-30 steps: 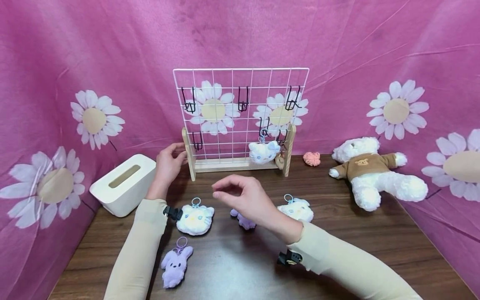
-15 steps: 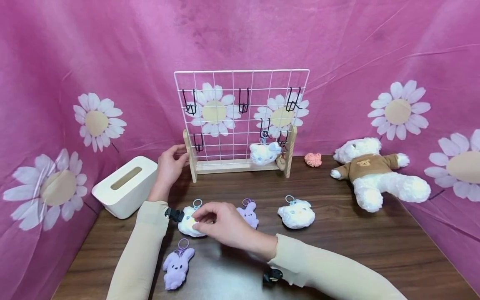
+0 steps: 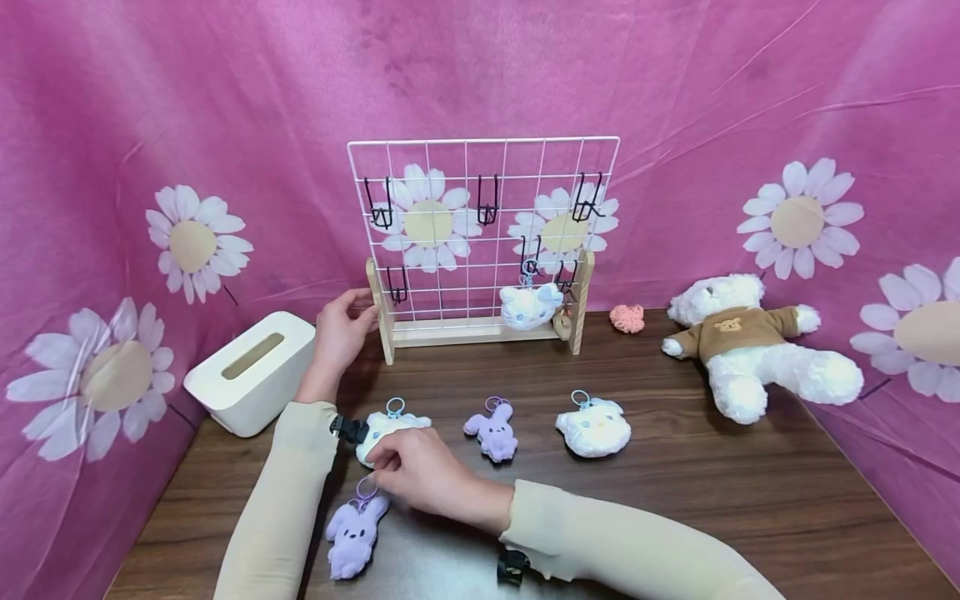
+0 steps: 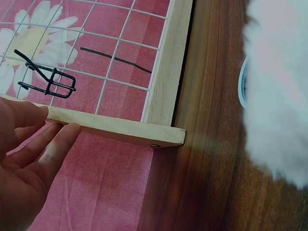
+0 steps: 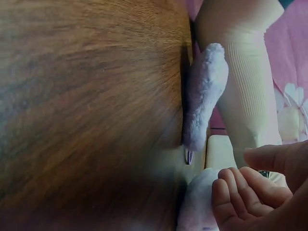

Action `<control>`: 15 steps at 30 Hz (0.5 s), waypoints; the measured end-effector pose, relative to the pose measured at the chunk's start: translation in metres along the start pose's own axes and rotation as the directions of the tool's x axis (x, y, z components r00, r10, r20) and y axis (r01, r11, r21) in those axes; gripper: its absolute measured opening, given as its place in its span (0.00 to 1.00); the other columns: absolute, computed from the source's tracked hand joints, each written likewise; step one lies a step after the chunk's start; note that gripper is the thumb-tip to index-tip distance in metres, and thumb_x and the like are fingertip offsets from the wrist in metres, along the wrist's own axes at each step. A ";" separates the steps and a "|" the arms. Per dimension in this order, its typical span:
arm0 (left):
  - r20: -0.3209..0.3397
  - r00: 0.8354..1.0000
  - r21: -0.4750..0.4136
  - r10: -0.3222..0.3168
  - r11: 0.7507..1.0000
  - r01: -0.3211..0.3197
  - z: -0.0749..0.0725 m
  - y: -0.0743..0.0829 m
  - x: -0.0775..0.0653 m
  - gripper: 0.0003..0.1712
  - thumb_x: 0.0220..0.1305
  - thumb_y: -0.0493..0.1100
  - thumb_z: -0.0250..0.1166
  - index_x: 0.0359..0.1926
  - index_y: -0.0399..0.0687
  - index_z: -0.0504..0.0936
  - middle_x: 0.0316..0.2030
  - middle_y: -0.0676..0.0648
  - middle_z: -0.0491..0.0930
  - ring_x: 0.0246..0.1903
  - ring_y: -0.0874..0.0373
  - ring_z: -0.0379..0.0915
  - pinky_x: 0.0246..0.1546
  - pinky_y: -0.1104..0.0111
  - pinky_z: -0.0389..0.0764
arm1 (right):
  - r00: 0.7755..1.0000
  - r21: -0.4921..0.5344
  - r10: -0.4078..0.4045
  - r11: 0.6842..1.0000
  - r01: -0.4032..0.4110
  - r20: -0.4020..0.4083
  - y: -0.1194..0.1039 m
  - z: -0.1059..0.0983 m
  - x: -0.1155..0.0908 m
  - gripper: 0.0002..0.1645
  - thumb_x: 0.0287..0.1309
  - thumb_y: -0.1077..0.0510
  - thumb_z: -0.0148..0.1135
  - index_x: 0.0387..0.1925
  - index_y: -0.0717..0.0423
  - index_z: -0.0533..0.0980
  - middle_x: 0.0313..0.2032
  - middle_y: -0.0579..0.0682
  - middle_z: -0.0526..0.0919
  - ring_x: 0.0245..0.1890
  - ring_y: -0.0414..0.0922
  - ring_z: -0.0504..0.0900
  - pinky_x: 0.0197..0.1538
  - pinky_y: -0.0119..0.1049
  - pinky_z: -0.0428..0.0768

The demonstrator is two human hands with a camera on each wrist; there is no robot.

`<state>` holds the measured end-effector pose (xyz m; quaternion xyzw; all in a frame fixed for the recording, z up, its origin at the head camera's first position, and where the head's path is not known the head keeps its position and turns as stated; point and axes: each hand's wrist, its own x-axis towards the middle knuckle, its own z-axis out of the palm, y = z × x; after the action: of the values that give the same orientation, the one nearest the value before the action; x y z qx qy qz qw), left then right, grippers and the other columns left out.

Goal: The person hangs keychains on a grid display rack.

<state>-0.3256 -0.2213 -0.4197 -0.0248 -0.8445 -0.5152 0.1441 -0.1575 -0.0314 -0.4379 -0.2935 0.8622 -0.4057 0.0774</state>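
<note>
In the head view my left hand (image 3: 343, 332) holds the left wooden post of a white wire grid rack (image 3: 483, 143). Thumb and fingertips touch the post's edge and outer side in the left wrist view. My right hand (image 3: 431, 473) hovers just above the ring of a purple long-eared plush keychain (image 3: 352, 537). Its fingers are loosely curled, thumb apart, with nothing between them; in the right wrist view the purple plush (image 5: 207, 96) and its ring lie clear of them. Behind this hand, partly covered, lies a white cat plush keychain (image 3: 386, 425) with a light blue ring.
Another purple plush keychain (image 3: 495, 435) and a white cat one (image 3: 594, 429) lie mid-table. A white cat keychain (image 3: 528, 306) hangs on a rack hook. A white tissue box (image 3: 210, 379) stands left; a pink crocheted piece (image 3: 627, 318) and a teddy bear (image 3: 742, 342) are right.
My right hand has moved left and down, from above the middle purple keychain, past the left white cat, to the front purple keychain's ring. My left hand stays at the rack post.
</note>
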 end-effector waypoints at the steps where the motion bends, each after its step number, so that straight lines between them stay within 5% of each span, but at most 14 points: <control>1: -0.001 1.000 -0.001 0.002 1.000 -0.002 0.000 0.000 0.000 0.21 0.82 0.37 0.67 0.69 0.34 0.84 0.59 0.30 0.89 0.53 0.36 0.91 0.55 0.51 0.97 | 1.000 -0.016 -0.003 1.000 0.003 -0.003 -0.001 0.001 0.001 0.08 0.63 0.63 0.77 0.45 0.56 0.92 0.33 0.44 0.94 0.32 0.20 0.79 0.40 0.08 0.79; 15: 0.005 1.000 -0.009 -0.001 1.000 0.001 0.000 0.000 0.000 0.21 0.82 0.37 0.66 0.70 0.33 0.83 0.60 0.29 0.89 0.53 0.34 0.91 0.47 0.69 0.98 | 0.996 -0.314 -0.086 0.946 0.081 -0.003 -0.002 0.018 -0.002 0.08 0.67 0.53 0.78 0.46 0.44 0.94 0.35 0.34 0.93 0.40 0.26 0.86 0.42 0.15 0.83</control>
<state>-0.3252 -0.2212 -0.4196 -0.0262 -0.8425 -0.5190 0.1418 -0.1488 -0.0429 -0.4482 -0.3347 0.9030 -0.2691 0.0056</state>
